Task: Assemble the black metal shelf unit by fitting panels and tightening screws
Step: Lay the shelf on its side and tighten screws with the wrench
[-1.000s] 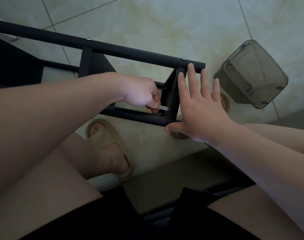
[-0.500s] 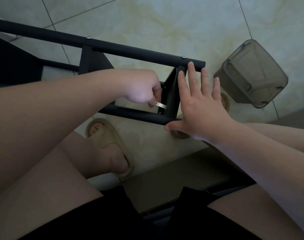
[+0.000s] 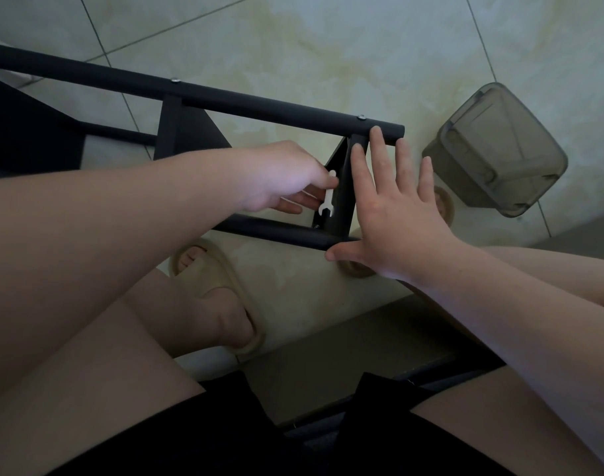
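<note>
The black metal shelf frame (image 3: 259,104) lies on its side over the tiled floor, with two long round tubes and flat panels between them. My left hand (image 3: 287,176) pinches a small flat silver wrench (image 3: 328,195), which hangs with its open jaw down just above a screw on the lower tube (image 3: 276,231). My right hand (image 3: 393,207) lies flat with straight spread fingers against the end panel (image 3: 342,187); its fingertips reach the upper tube and its thumb touches the lower one.
An overturned smoky translucent plastic bin (image 3: 496,149) stands on the floor to the right of the frame. My foot in a beige slipper (image 3: 221,293) is below the lower tube. Two screw heads (image 3: 361,117) show on the upper tube.
My left hand has turned the wrench from roughly level to nearly upright, jaw down, and lifted slightly. My right hand has stayed flat on the panel.
</note>
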### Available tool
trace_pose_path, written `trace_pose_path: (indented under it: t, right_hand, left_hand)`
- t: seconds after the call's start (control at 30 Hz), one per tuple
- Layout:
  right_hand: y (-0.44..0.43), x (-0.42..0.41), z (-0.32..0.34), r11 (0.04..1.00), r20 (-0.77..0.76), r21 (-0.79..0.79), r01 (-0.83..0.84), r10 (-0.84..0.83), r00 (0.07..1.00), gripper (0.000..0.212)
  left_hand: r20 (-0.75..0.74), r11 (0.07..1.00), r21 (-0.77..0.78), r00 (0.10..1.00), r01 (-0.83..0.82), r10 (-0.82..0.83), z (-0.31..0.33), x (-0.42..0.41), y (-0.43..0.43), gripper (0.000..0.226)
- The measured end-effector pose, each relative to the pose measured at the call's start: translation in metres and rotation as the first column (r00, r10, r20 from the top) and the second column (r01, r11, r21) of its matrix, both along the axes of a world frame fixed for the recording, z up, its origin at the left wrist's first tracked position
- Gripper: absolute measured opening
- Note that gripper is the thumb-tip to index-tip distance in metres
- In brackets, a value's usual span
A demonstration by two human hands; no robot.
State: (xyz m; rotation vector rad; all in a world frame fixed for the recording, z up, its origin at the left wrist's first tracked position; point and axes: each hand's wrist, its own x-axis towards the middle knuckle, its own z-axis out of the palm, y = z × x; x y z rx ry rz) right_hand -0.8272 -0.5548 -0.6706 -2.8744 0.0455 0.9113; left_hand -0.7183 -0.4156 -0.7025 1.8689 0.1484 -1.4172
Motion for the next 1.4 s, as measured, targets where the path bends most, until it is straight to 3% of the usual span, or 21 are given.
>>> trace_pose_path:
  t: [0.2, 0.67, 1.03, 1.4]
  right_hand:
    - [-0.0002, -0.0005, -0.0009, 1.0, 0.011, 0.0, 0.0, 0.0, 1.0, 0.139]
    - [-0.0002, -0.0008, -0.0025, 1.0, 0.025, 0.003, -0.001, 0.001, 1.0, 0.14]
    - [-0.0003, -0.0003, -0.0025, 1.0, 0.016, 0.005, 0.003, -0.003, 1.0, 0.14]
    - [0.0001, -0.0004, -0.0026, 1.0, 0.023, 0.006, 0.002, -0.003, 1.0, 0.14]
  left_hand:
    - [0.114, 0.997, 0.051, 0.992, -0.058, 0.052, 0.0041, 0.0002, 0.0007, 0.005]
    - [-0.017, 0.993, 0.022, 0.993, -0.12, 0.12, 0.0053, -0.0023, -0.0026, 0.007]
    - [0.007, 0.998, 0.048, 1.0, -0.028, 0.027, 0.006, -0.0042, -0.0021, 0.01]
    - [-0.025, 0.996, 0.041, 0.997, -0.074, 0.075, 0.0058, -0.0043, -0.0027, 0.009]
